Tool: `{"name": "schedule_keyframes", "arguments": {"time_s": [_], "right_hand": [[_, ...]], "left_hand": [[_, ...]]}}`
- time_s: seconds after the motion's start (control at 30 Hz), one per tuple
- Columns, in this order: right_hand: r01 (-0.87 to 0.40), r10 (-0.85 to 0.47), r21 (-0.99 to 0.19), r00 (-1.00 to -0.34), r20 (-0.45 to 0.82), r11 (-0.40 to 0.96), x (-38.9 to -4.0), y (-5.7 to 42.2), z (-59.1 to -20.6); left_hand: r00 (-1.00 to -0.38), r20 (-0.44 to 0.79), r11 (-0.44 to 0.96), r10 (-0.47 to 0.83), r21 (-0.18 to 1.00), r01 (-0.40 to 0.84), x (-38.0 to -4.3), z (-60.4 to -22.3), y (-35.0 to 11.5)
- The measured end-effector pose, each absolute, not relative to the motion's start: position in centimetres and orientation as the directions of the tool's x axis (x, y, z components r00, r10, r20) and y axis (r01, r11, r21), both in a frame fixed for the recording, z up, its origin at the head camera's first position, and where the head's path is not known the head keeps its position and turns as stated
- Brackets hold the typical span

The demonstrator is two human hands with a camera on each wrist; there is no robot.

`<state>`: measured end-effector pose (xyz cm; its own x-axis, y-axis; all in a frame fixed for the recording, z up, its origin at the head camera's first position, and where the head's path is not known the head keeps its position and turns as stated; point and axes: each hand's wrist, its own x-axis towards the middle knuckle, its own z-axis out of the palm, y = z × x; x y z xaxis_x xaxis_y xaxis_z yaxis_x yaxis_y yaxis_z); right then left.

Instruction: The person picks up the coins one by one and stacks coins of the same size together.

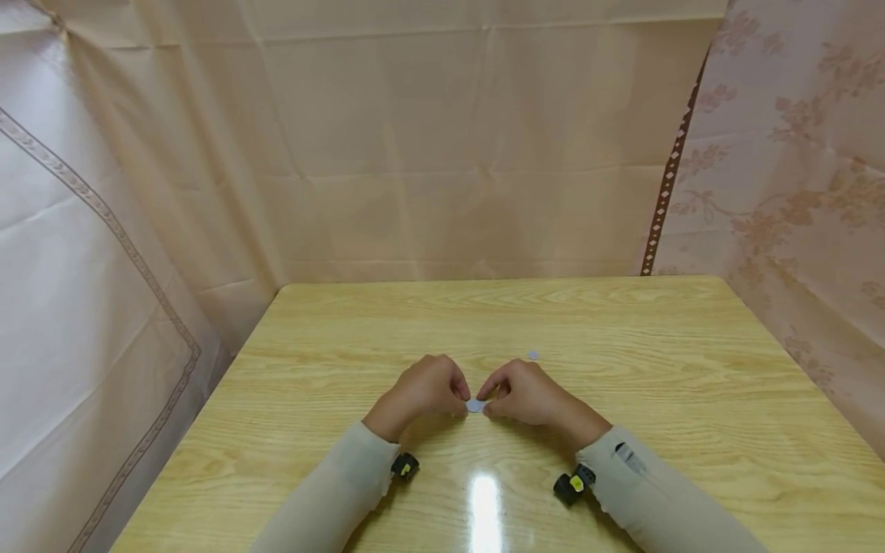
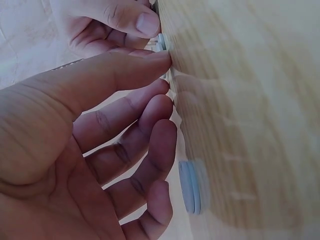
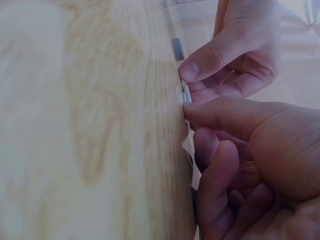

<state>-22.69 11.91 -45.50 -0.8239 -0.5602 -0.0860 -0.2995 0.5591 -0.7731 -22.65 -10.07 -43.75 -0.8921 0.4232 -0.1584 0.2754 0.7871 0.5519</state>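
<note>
Centrally, pale disc [image 1: 475, 405], between left grip [image 1: 425, 388] and right grip [image 1: 528, 394], edges pinched.

Left fingers [image 2: 162, 142], right fingers [image 3: 220, 170] pinching, close together.

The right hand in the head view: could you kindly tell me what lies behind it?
Just beyond the right hand, a small pale disc lies on the table; farther back hangs beige cloth. The patch of table that the hand covers cannot be seen there.
</note>
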Motion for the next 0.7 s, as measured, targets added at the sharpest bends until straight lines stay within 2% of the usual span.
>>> {"name": "schedule_keyframes", "arguments": {"time_s": [0.47,0.7], "right_hand": [[-0.258,-0.55,-0.799,-0.829,-0.106,0.543,-22.66,12.01,-45.52],[-0.281,-0.56,-0.796,-0.824,-0.087,0.536,-22.68,12.05,-45.68]], "left_hand": [[-0.896,-0.144,0.795,0.419,0.535,0.286,-22.35,-43.43,-9.82],[-0.896,-0.141,0.794,0.422,0.535,0.29,-22.21,-43.31,-9.75]]}}
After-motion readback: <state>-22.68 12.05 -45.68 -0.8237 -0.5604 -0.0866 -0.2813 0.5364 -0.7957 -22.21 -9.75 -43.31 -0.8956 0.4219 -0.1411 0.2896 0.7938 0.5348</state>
